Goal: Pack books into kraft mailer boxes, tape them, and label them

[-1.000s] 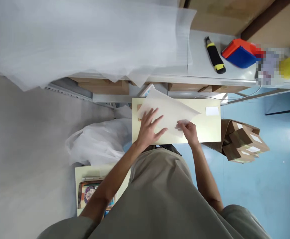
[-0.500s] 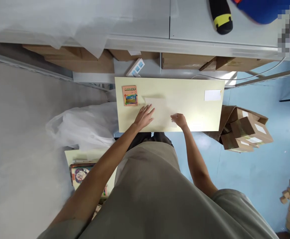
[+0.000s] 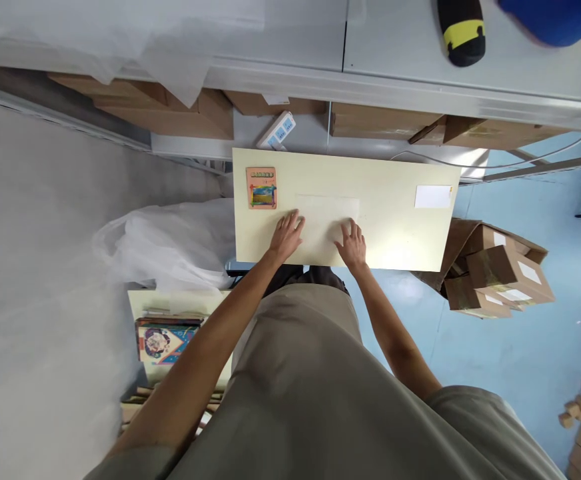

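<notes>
A thin translucent sheet [image 3: 326,212] lies flat on the pale yellow tabletop [image 3: 395,220]. My left hand [image 3: 286,235] rests on the sheet's left edge with fingers stretched out. My right hand [image 3: 352,243] presses flat on its lower right part, fingers spread. A small orange card with a colourful picture [image 3: 261,187] lies on the table just left of the sheet. A white label [image 3: 433,196] sits near the table's right end.
A grey shelf [image 3: 395,60] above holds a black-and-yellow knife handle [image 3: 461,30] and a blue object [image 3: 553,19]. A power strip [image 3: 277,130] lies behind the table. Taped cardboard boxes [image 3: 500,277] sit right, a white plastic bag [image 3: 165,243] left, picture books [image 3: 163,340] below it.
The sheet was held up and tilted; it now lies flat on the table, uncovering the orange card. My right hand went from pinching its edge to pressing flat.
</notes>
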A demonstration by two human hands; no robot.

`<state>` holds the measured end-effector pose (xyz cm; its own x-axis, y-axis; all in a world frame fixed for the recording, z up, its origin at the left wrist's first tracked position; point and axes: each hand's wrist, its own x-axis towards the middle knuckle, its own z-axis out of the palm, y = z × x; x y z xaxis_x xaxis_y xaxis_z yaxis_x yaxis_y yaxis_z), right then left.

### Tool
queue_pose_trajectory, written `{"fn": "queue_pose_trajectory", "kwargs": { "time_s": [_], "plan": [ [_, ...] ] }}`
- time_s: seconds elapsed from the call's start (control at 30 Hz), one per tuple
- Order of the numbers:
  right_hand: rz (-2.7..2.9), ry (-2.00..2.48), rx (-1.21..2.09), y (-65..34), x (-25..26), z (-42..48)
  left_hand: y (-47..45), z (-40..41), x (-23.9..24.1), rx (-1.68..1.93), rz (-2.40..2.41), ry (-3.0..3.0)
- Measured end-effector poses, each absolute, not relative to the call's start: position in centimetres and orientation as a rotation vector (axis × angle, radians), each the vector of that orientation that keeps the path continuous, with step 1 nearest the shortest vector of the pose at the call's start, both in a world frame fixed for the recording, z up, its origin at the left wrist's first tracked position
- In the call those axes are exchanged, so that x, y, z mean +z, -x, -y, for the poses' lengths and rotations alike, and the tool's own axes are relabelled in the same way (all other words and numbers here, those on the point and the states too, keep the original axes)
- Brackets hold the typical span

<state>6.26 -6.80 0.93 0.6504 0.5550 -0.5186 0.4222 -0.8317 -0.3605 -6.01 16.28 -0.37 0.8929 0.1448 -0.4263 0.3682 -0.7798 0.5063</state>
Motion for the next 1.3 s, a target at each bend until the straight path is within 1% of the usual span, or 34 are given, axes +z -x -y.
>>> {"fn": "queue_pose_trajectory", "kwargs": {
  "time_s": [0.13,0.3,0.43,0.63,0.77,0.87,1.0,1.2,1.3],
  "plan": [
    [0.774,2.685,0.952,-6.3,0.7,6.8,6.0,-16.0,-0.7,-0.485,-0.285,-2.46],
    [0.743,2.713,0.938,-6.0,0.9,6.1,6.1,-15.5,-0.9,-0.436,-0.34,-2.412],
    [0.711,2.706,0.943,-5.0,1.9,3.9,6.5,-16.2,-0.4,-0.392,-0.375,-2.384],
    [0.857,2.498,0.945,-2.2,3.6,-2.9,8.4,-21.7,0.3,-0.15,-0.585,-2.361],
    [1.008,2.35,0.979,-0.7,3.2,-8.6,9.8,-26.7,-0.4,-0.067,-0.766,-2.292],
    [1.06,2.306,1.031,0.0,2.1,-12.1,10.4,-29.2,-1.3,-0.08,-0.861,-2.173],
    [1.04,2.345,1.135,0.8,0.5,-14.6,10.4,-30.4,-2.3,-0.098,-0.992,-1.901],
    [0.946,2.348,1.087,1.6,-0.3,-15.0,9.3,-31.3,-3.1,-0.067,-1.221,-1.46],
    [0.913,2.339,1.082,1.8,-0.3,-14.9,8.9,-32.4,-3.1,-0.118,-1.231,-1.371]
  ]
}}
